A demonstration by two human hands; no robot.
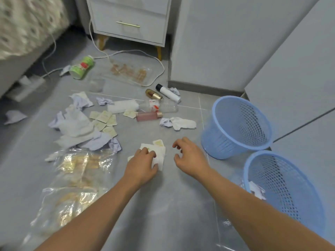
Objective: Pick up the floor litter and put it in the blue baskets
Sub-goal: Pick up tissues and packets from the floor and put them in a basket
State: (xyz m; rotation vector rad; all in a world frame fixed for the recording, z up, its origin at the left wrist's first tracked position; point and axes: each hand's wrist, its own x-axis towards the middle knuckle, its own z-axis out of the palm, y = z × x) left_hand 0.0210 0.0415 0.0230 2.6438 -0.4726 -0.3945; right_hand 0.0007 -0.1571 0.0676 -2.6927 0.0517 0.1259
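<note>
My left hand [143, 164] grips a crumpled white tissue with small paper sachets [159, 153] on the grey floor in the middle of the view. Just to its right my right hand [188, 156] hovers with loosely curled fingers and holds nothing. Two blue mesh baskets stand at the right: the far basket [235, 127] looks empty, and the near basket [282, 185] has some white paper at its bottom. More litter lies beyond: tissues [76, 125], sachets [105, 120], a pink bottle [148, 115], a green jar [82, 67].
Clear plastic bags [72, 178] lie at the left front. A white nightstand [130, 20] with a cable stands at the back, a bed edge [23, 33] at the far left, white cabinet walls [235, 42] behind the baskets. A white tube [167, 92] and a gold bottle [154, 95] lie near the wall.
</note>
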